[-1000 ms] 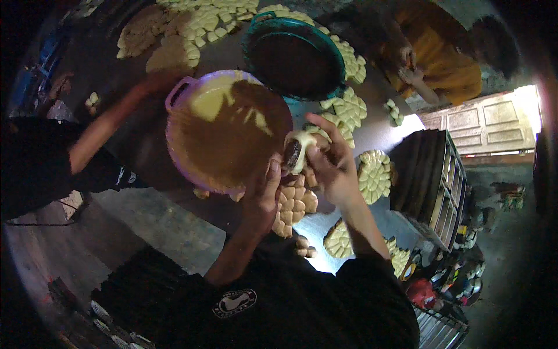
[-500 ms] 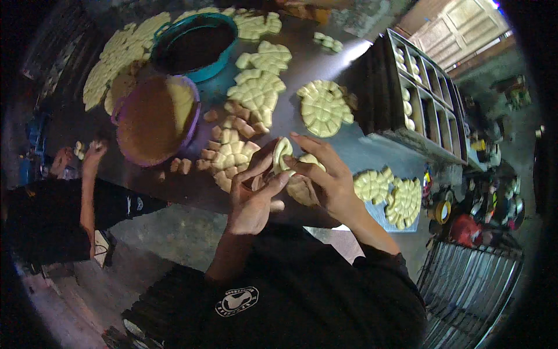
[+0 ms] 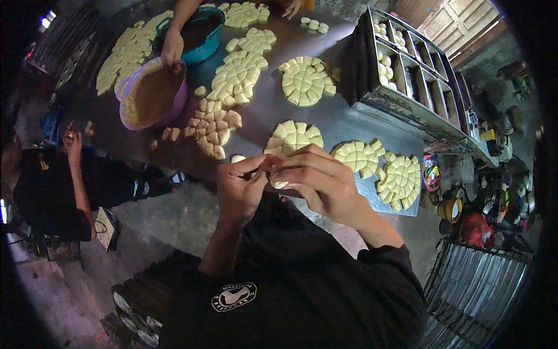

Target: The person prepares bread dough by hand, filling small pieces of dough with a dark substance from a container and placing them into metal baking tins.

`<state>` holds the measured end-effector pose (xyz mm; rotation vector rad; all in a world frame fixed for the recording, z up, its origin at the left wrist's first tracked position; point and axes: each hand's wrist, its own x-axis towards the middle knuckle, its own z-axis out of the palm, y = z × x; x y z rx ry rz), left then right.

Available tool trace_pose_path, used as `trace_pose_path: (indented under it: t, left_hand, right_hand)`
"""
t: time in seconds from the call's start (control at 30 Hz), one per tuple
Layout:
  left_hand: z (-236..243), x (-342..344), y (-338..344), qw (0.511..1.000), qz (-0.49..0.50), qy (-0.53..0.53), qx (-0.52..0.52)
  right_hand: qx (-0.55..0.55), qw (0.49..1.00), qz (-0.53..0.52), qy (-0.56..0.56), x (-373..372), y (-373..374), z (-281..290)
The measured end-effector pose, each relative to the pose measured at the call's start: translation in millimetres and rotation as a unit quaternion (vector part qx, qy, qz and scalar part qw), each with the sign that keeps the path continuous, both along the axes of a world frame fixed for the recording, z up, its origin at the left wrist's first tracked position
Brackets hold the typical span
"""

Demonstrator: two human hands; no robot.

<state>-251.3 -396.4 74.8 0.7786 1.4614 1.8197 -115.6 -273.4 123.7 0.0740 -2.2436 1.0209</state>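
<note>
In front of my chest, both hands meet around a small piece of pale dough [image 3: 280,185], mostly hidden by my fingers. My left hand [image 3: 239,189] is closed, its thumb and fingertips pinched together at the dough's edge. From the other side my right hand [image 3: 325,180] wraps over it with bent fingers. Just behind my left hand a small white dough ball [image 3: 237,158] shows. Beyond my hands lies a round of dough cut into pieces [image 3: 293,138], and to its left a cluster of browner cut pieces [image 3: 212,129].
A co-worker's hand [image 3: 172,51] reaches into a purple basin [image 3: 181,96] beside a teal tub [image 3: 212,43]. More cut dough [image 3: 305,81] covers the metal table. At right stands a compartmented box [image 3: 401,99] with dough balls. Another person [image 3: 52,192] works at far left.
The dough, earlier a visible open fold between my hands, is now mostly covered by pinched fingers. A co-worker's arm has come in over the purple basin. The view has shifted slightly.
</note>
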Motion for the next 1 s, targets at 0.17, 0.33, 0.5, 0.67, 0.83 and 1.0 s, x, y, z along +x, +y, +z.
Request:
trace_pose_path:
  t: [0.17, 0.33, 0.5, 0.67, 0.83, 1.0]
  left_hand:
    - [17.1, 6.9, -20.7, 1.000, -0.012, 0.022, -0.001]
    - [8.8, -4.5, -21.0, 0.988, -0.097, -0.006, 0.116]
    - [-22.1, -26.9, -25.5, 0.997, -0.060, -0.050, -0.018]
    - [-53.5, -37.3, -52.4, 0.936, -0.099, -0.321, -0.106]
    - [-94.6, -54.8, -68.1, 0.926, -0.106, -0.313, -0.180]
    - [-116.4, -94.0, -55.2, 0.970, -0.124, -0.088, -0.192]
  right_hand:
    - [-0.013, 0.999, -0.011, -0.043, 6.7, -1.2, 6.3]
    - [-0.157, 0.985, -0.055, -0.045, -3.3, -9.6, 12.1]
    - [-0.190, 0.972, 0.004, -0.134, -21.8, -9.5, 2.2]
    - [-0.081, 0.978, -0.028, -0.193, -40.6, -28.7, -42.8]
    - [-0.090, 0.969, -0.090, -0.210, -64.0, -50.9, -96.4]
    - [-0.546, 0.800, -0.097, -0.228, -86.7, -65.6, -141.4]
